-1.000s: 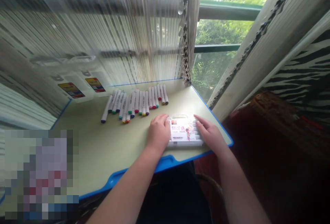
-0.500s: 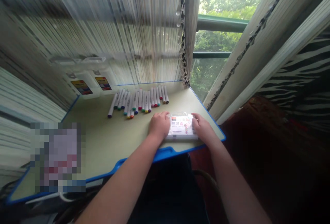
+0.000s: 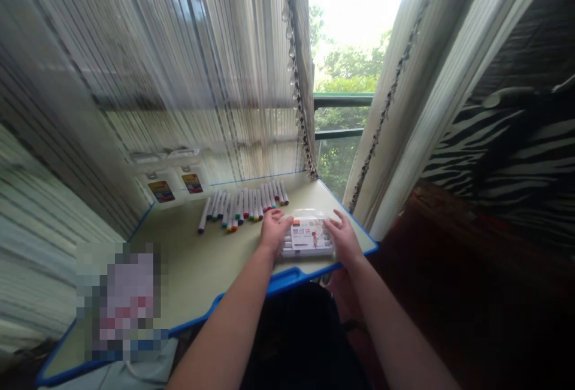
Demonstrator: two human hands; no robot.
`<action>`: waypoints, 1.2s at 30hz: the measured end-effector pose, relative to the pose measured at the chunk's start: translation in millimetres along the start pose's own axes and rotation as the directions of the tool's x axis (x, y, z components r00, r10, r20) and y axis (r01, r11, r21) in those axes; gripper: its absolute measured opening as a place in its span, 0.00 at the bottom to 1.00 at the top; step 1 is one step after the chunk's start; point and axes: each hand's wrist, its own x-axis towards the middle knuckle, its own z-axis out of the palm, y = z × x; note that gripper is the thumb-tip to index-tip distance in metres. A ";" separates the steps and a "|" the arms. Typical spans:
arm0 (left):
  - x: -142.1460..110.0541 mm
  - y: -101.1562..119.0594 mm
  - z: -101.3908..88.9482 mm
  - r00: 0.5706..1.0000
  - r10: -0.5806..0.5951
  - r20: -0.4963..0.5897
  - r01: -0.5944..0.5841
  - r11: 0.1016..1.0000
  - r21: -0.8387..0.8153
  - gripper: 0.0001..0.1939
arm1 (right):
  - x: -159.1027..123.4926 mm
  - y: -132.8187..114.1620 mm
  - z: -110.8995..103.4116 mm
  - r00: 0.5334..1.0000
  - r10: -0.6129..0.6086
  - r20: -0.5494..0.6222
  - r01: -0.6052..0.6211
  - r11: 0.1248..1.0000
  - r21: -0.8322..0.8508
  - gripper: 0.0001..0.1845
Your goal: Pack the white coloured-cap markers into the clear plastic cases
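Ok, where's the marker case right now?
In the head view, the marker case lies near the front right edge of the desk, between the left hand and right hand, with the row of markers beyond it to the left.

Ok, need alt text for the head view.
The left hand and right hand sit at either end of a clear plastic marker case on a pale green desk with blue edging. A row of white markers with coloured tips lies beyond it, beside a sheer striped curtain and a window showing trees.
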 end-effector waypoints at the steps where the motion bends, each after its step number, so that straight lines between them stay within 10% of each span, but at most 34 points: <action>1: -1.0 2.0 -0.5 0.996 -0.069 0.057 0.075 0.991 -0.110 0.13 | -0.4 -0.7 0.4 0.998 0.036 0.049 -0.040 0.996 0.081 0.37; 6: -10.6 15.6 -2.0 0.908 -0.107 0.405 0.216 0.948 -0.235 0.14 | -4.3 -7.8 -1.8 0.978 0.004 0.207 -0.062 0.960 0.273 0.31; 11: -38.6 29.4 -15.0 0.919 0.125 0.374 -0.029 0.967 -0.252 0.26 | -27.2 -19.1 -9.8 0.977 -0.132 0.169 0.075 0.949 0.308 0.33; 23: -162.9 21.2 -85.4 0.922 0.250 0.296 -0.272 0.962 0.033 0.21 | -129.8 -34.6 -34.4 0.818 -0.293 0.495 0.262 0.956 0.133 0.23; 29: -154.9 40.6 -98.7 0.809 0.477 0.343 -0.583 0.725 0.367 0.17 | -110.6 -32.6 -13.8 0.668 -0.607 0.431 0.707 0.698 -0.114 0.16; 36: -113.2 14.8 -105.0 0.664 0.624 0.411 -0.696 0.315 0.645 0.16 | -78.6 -1.1 3.9 0.589 -0.671 0.450 0.802 0.555 -0.222 0.16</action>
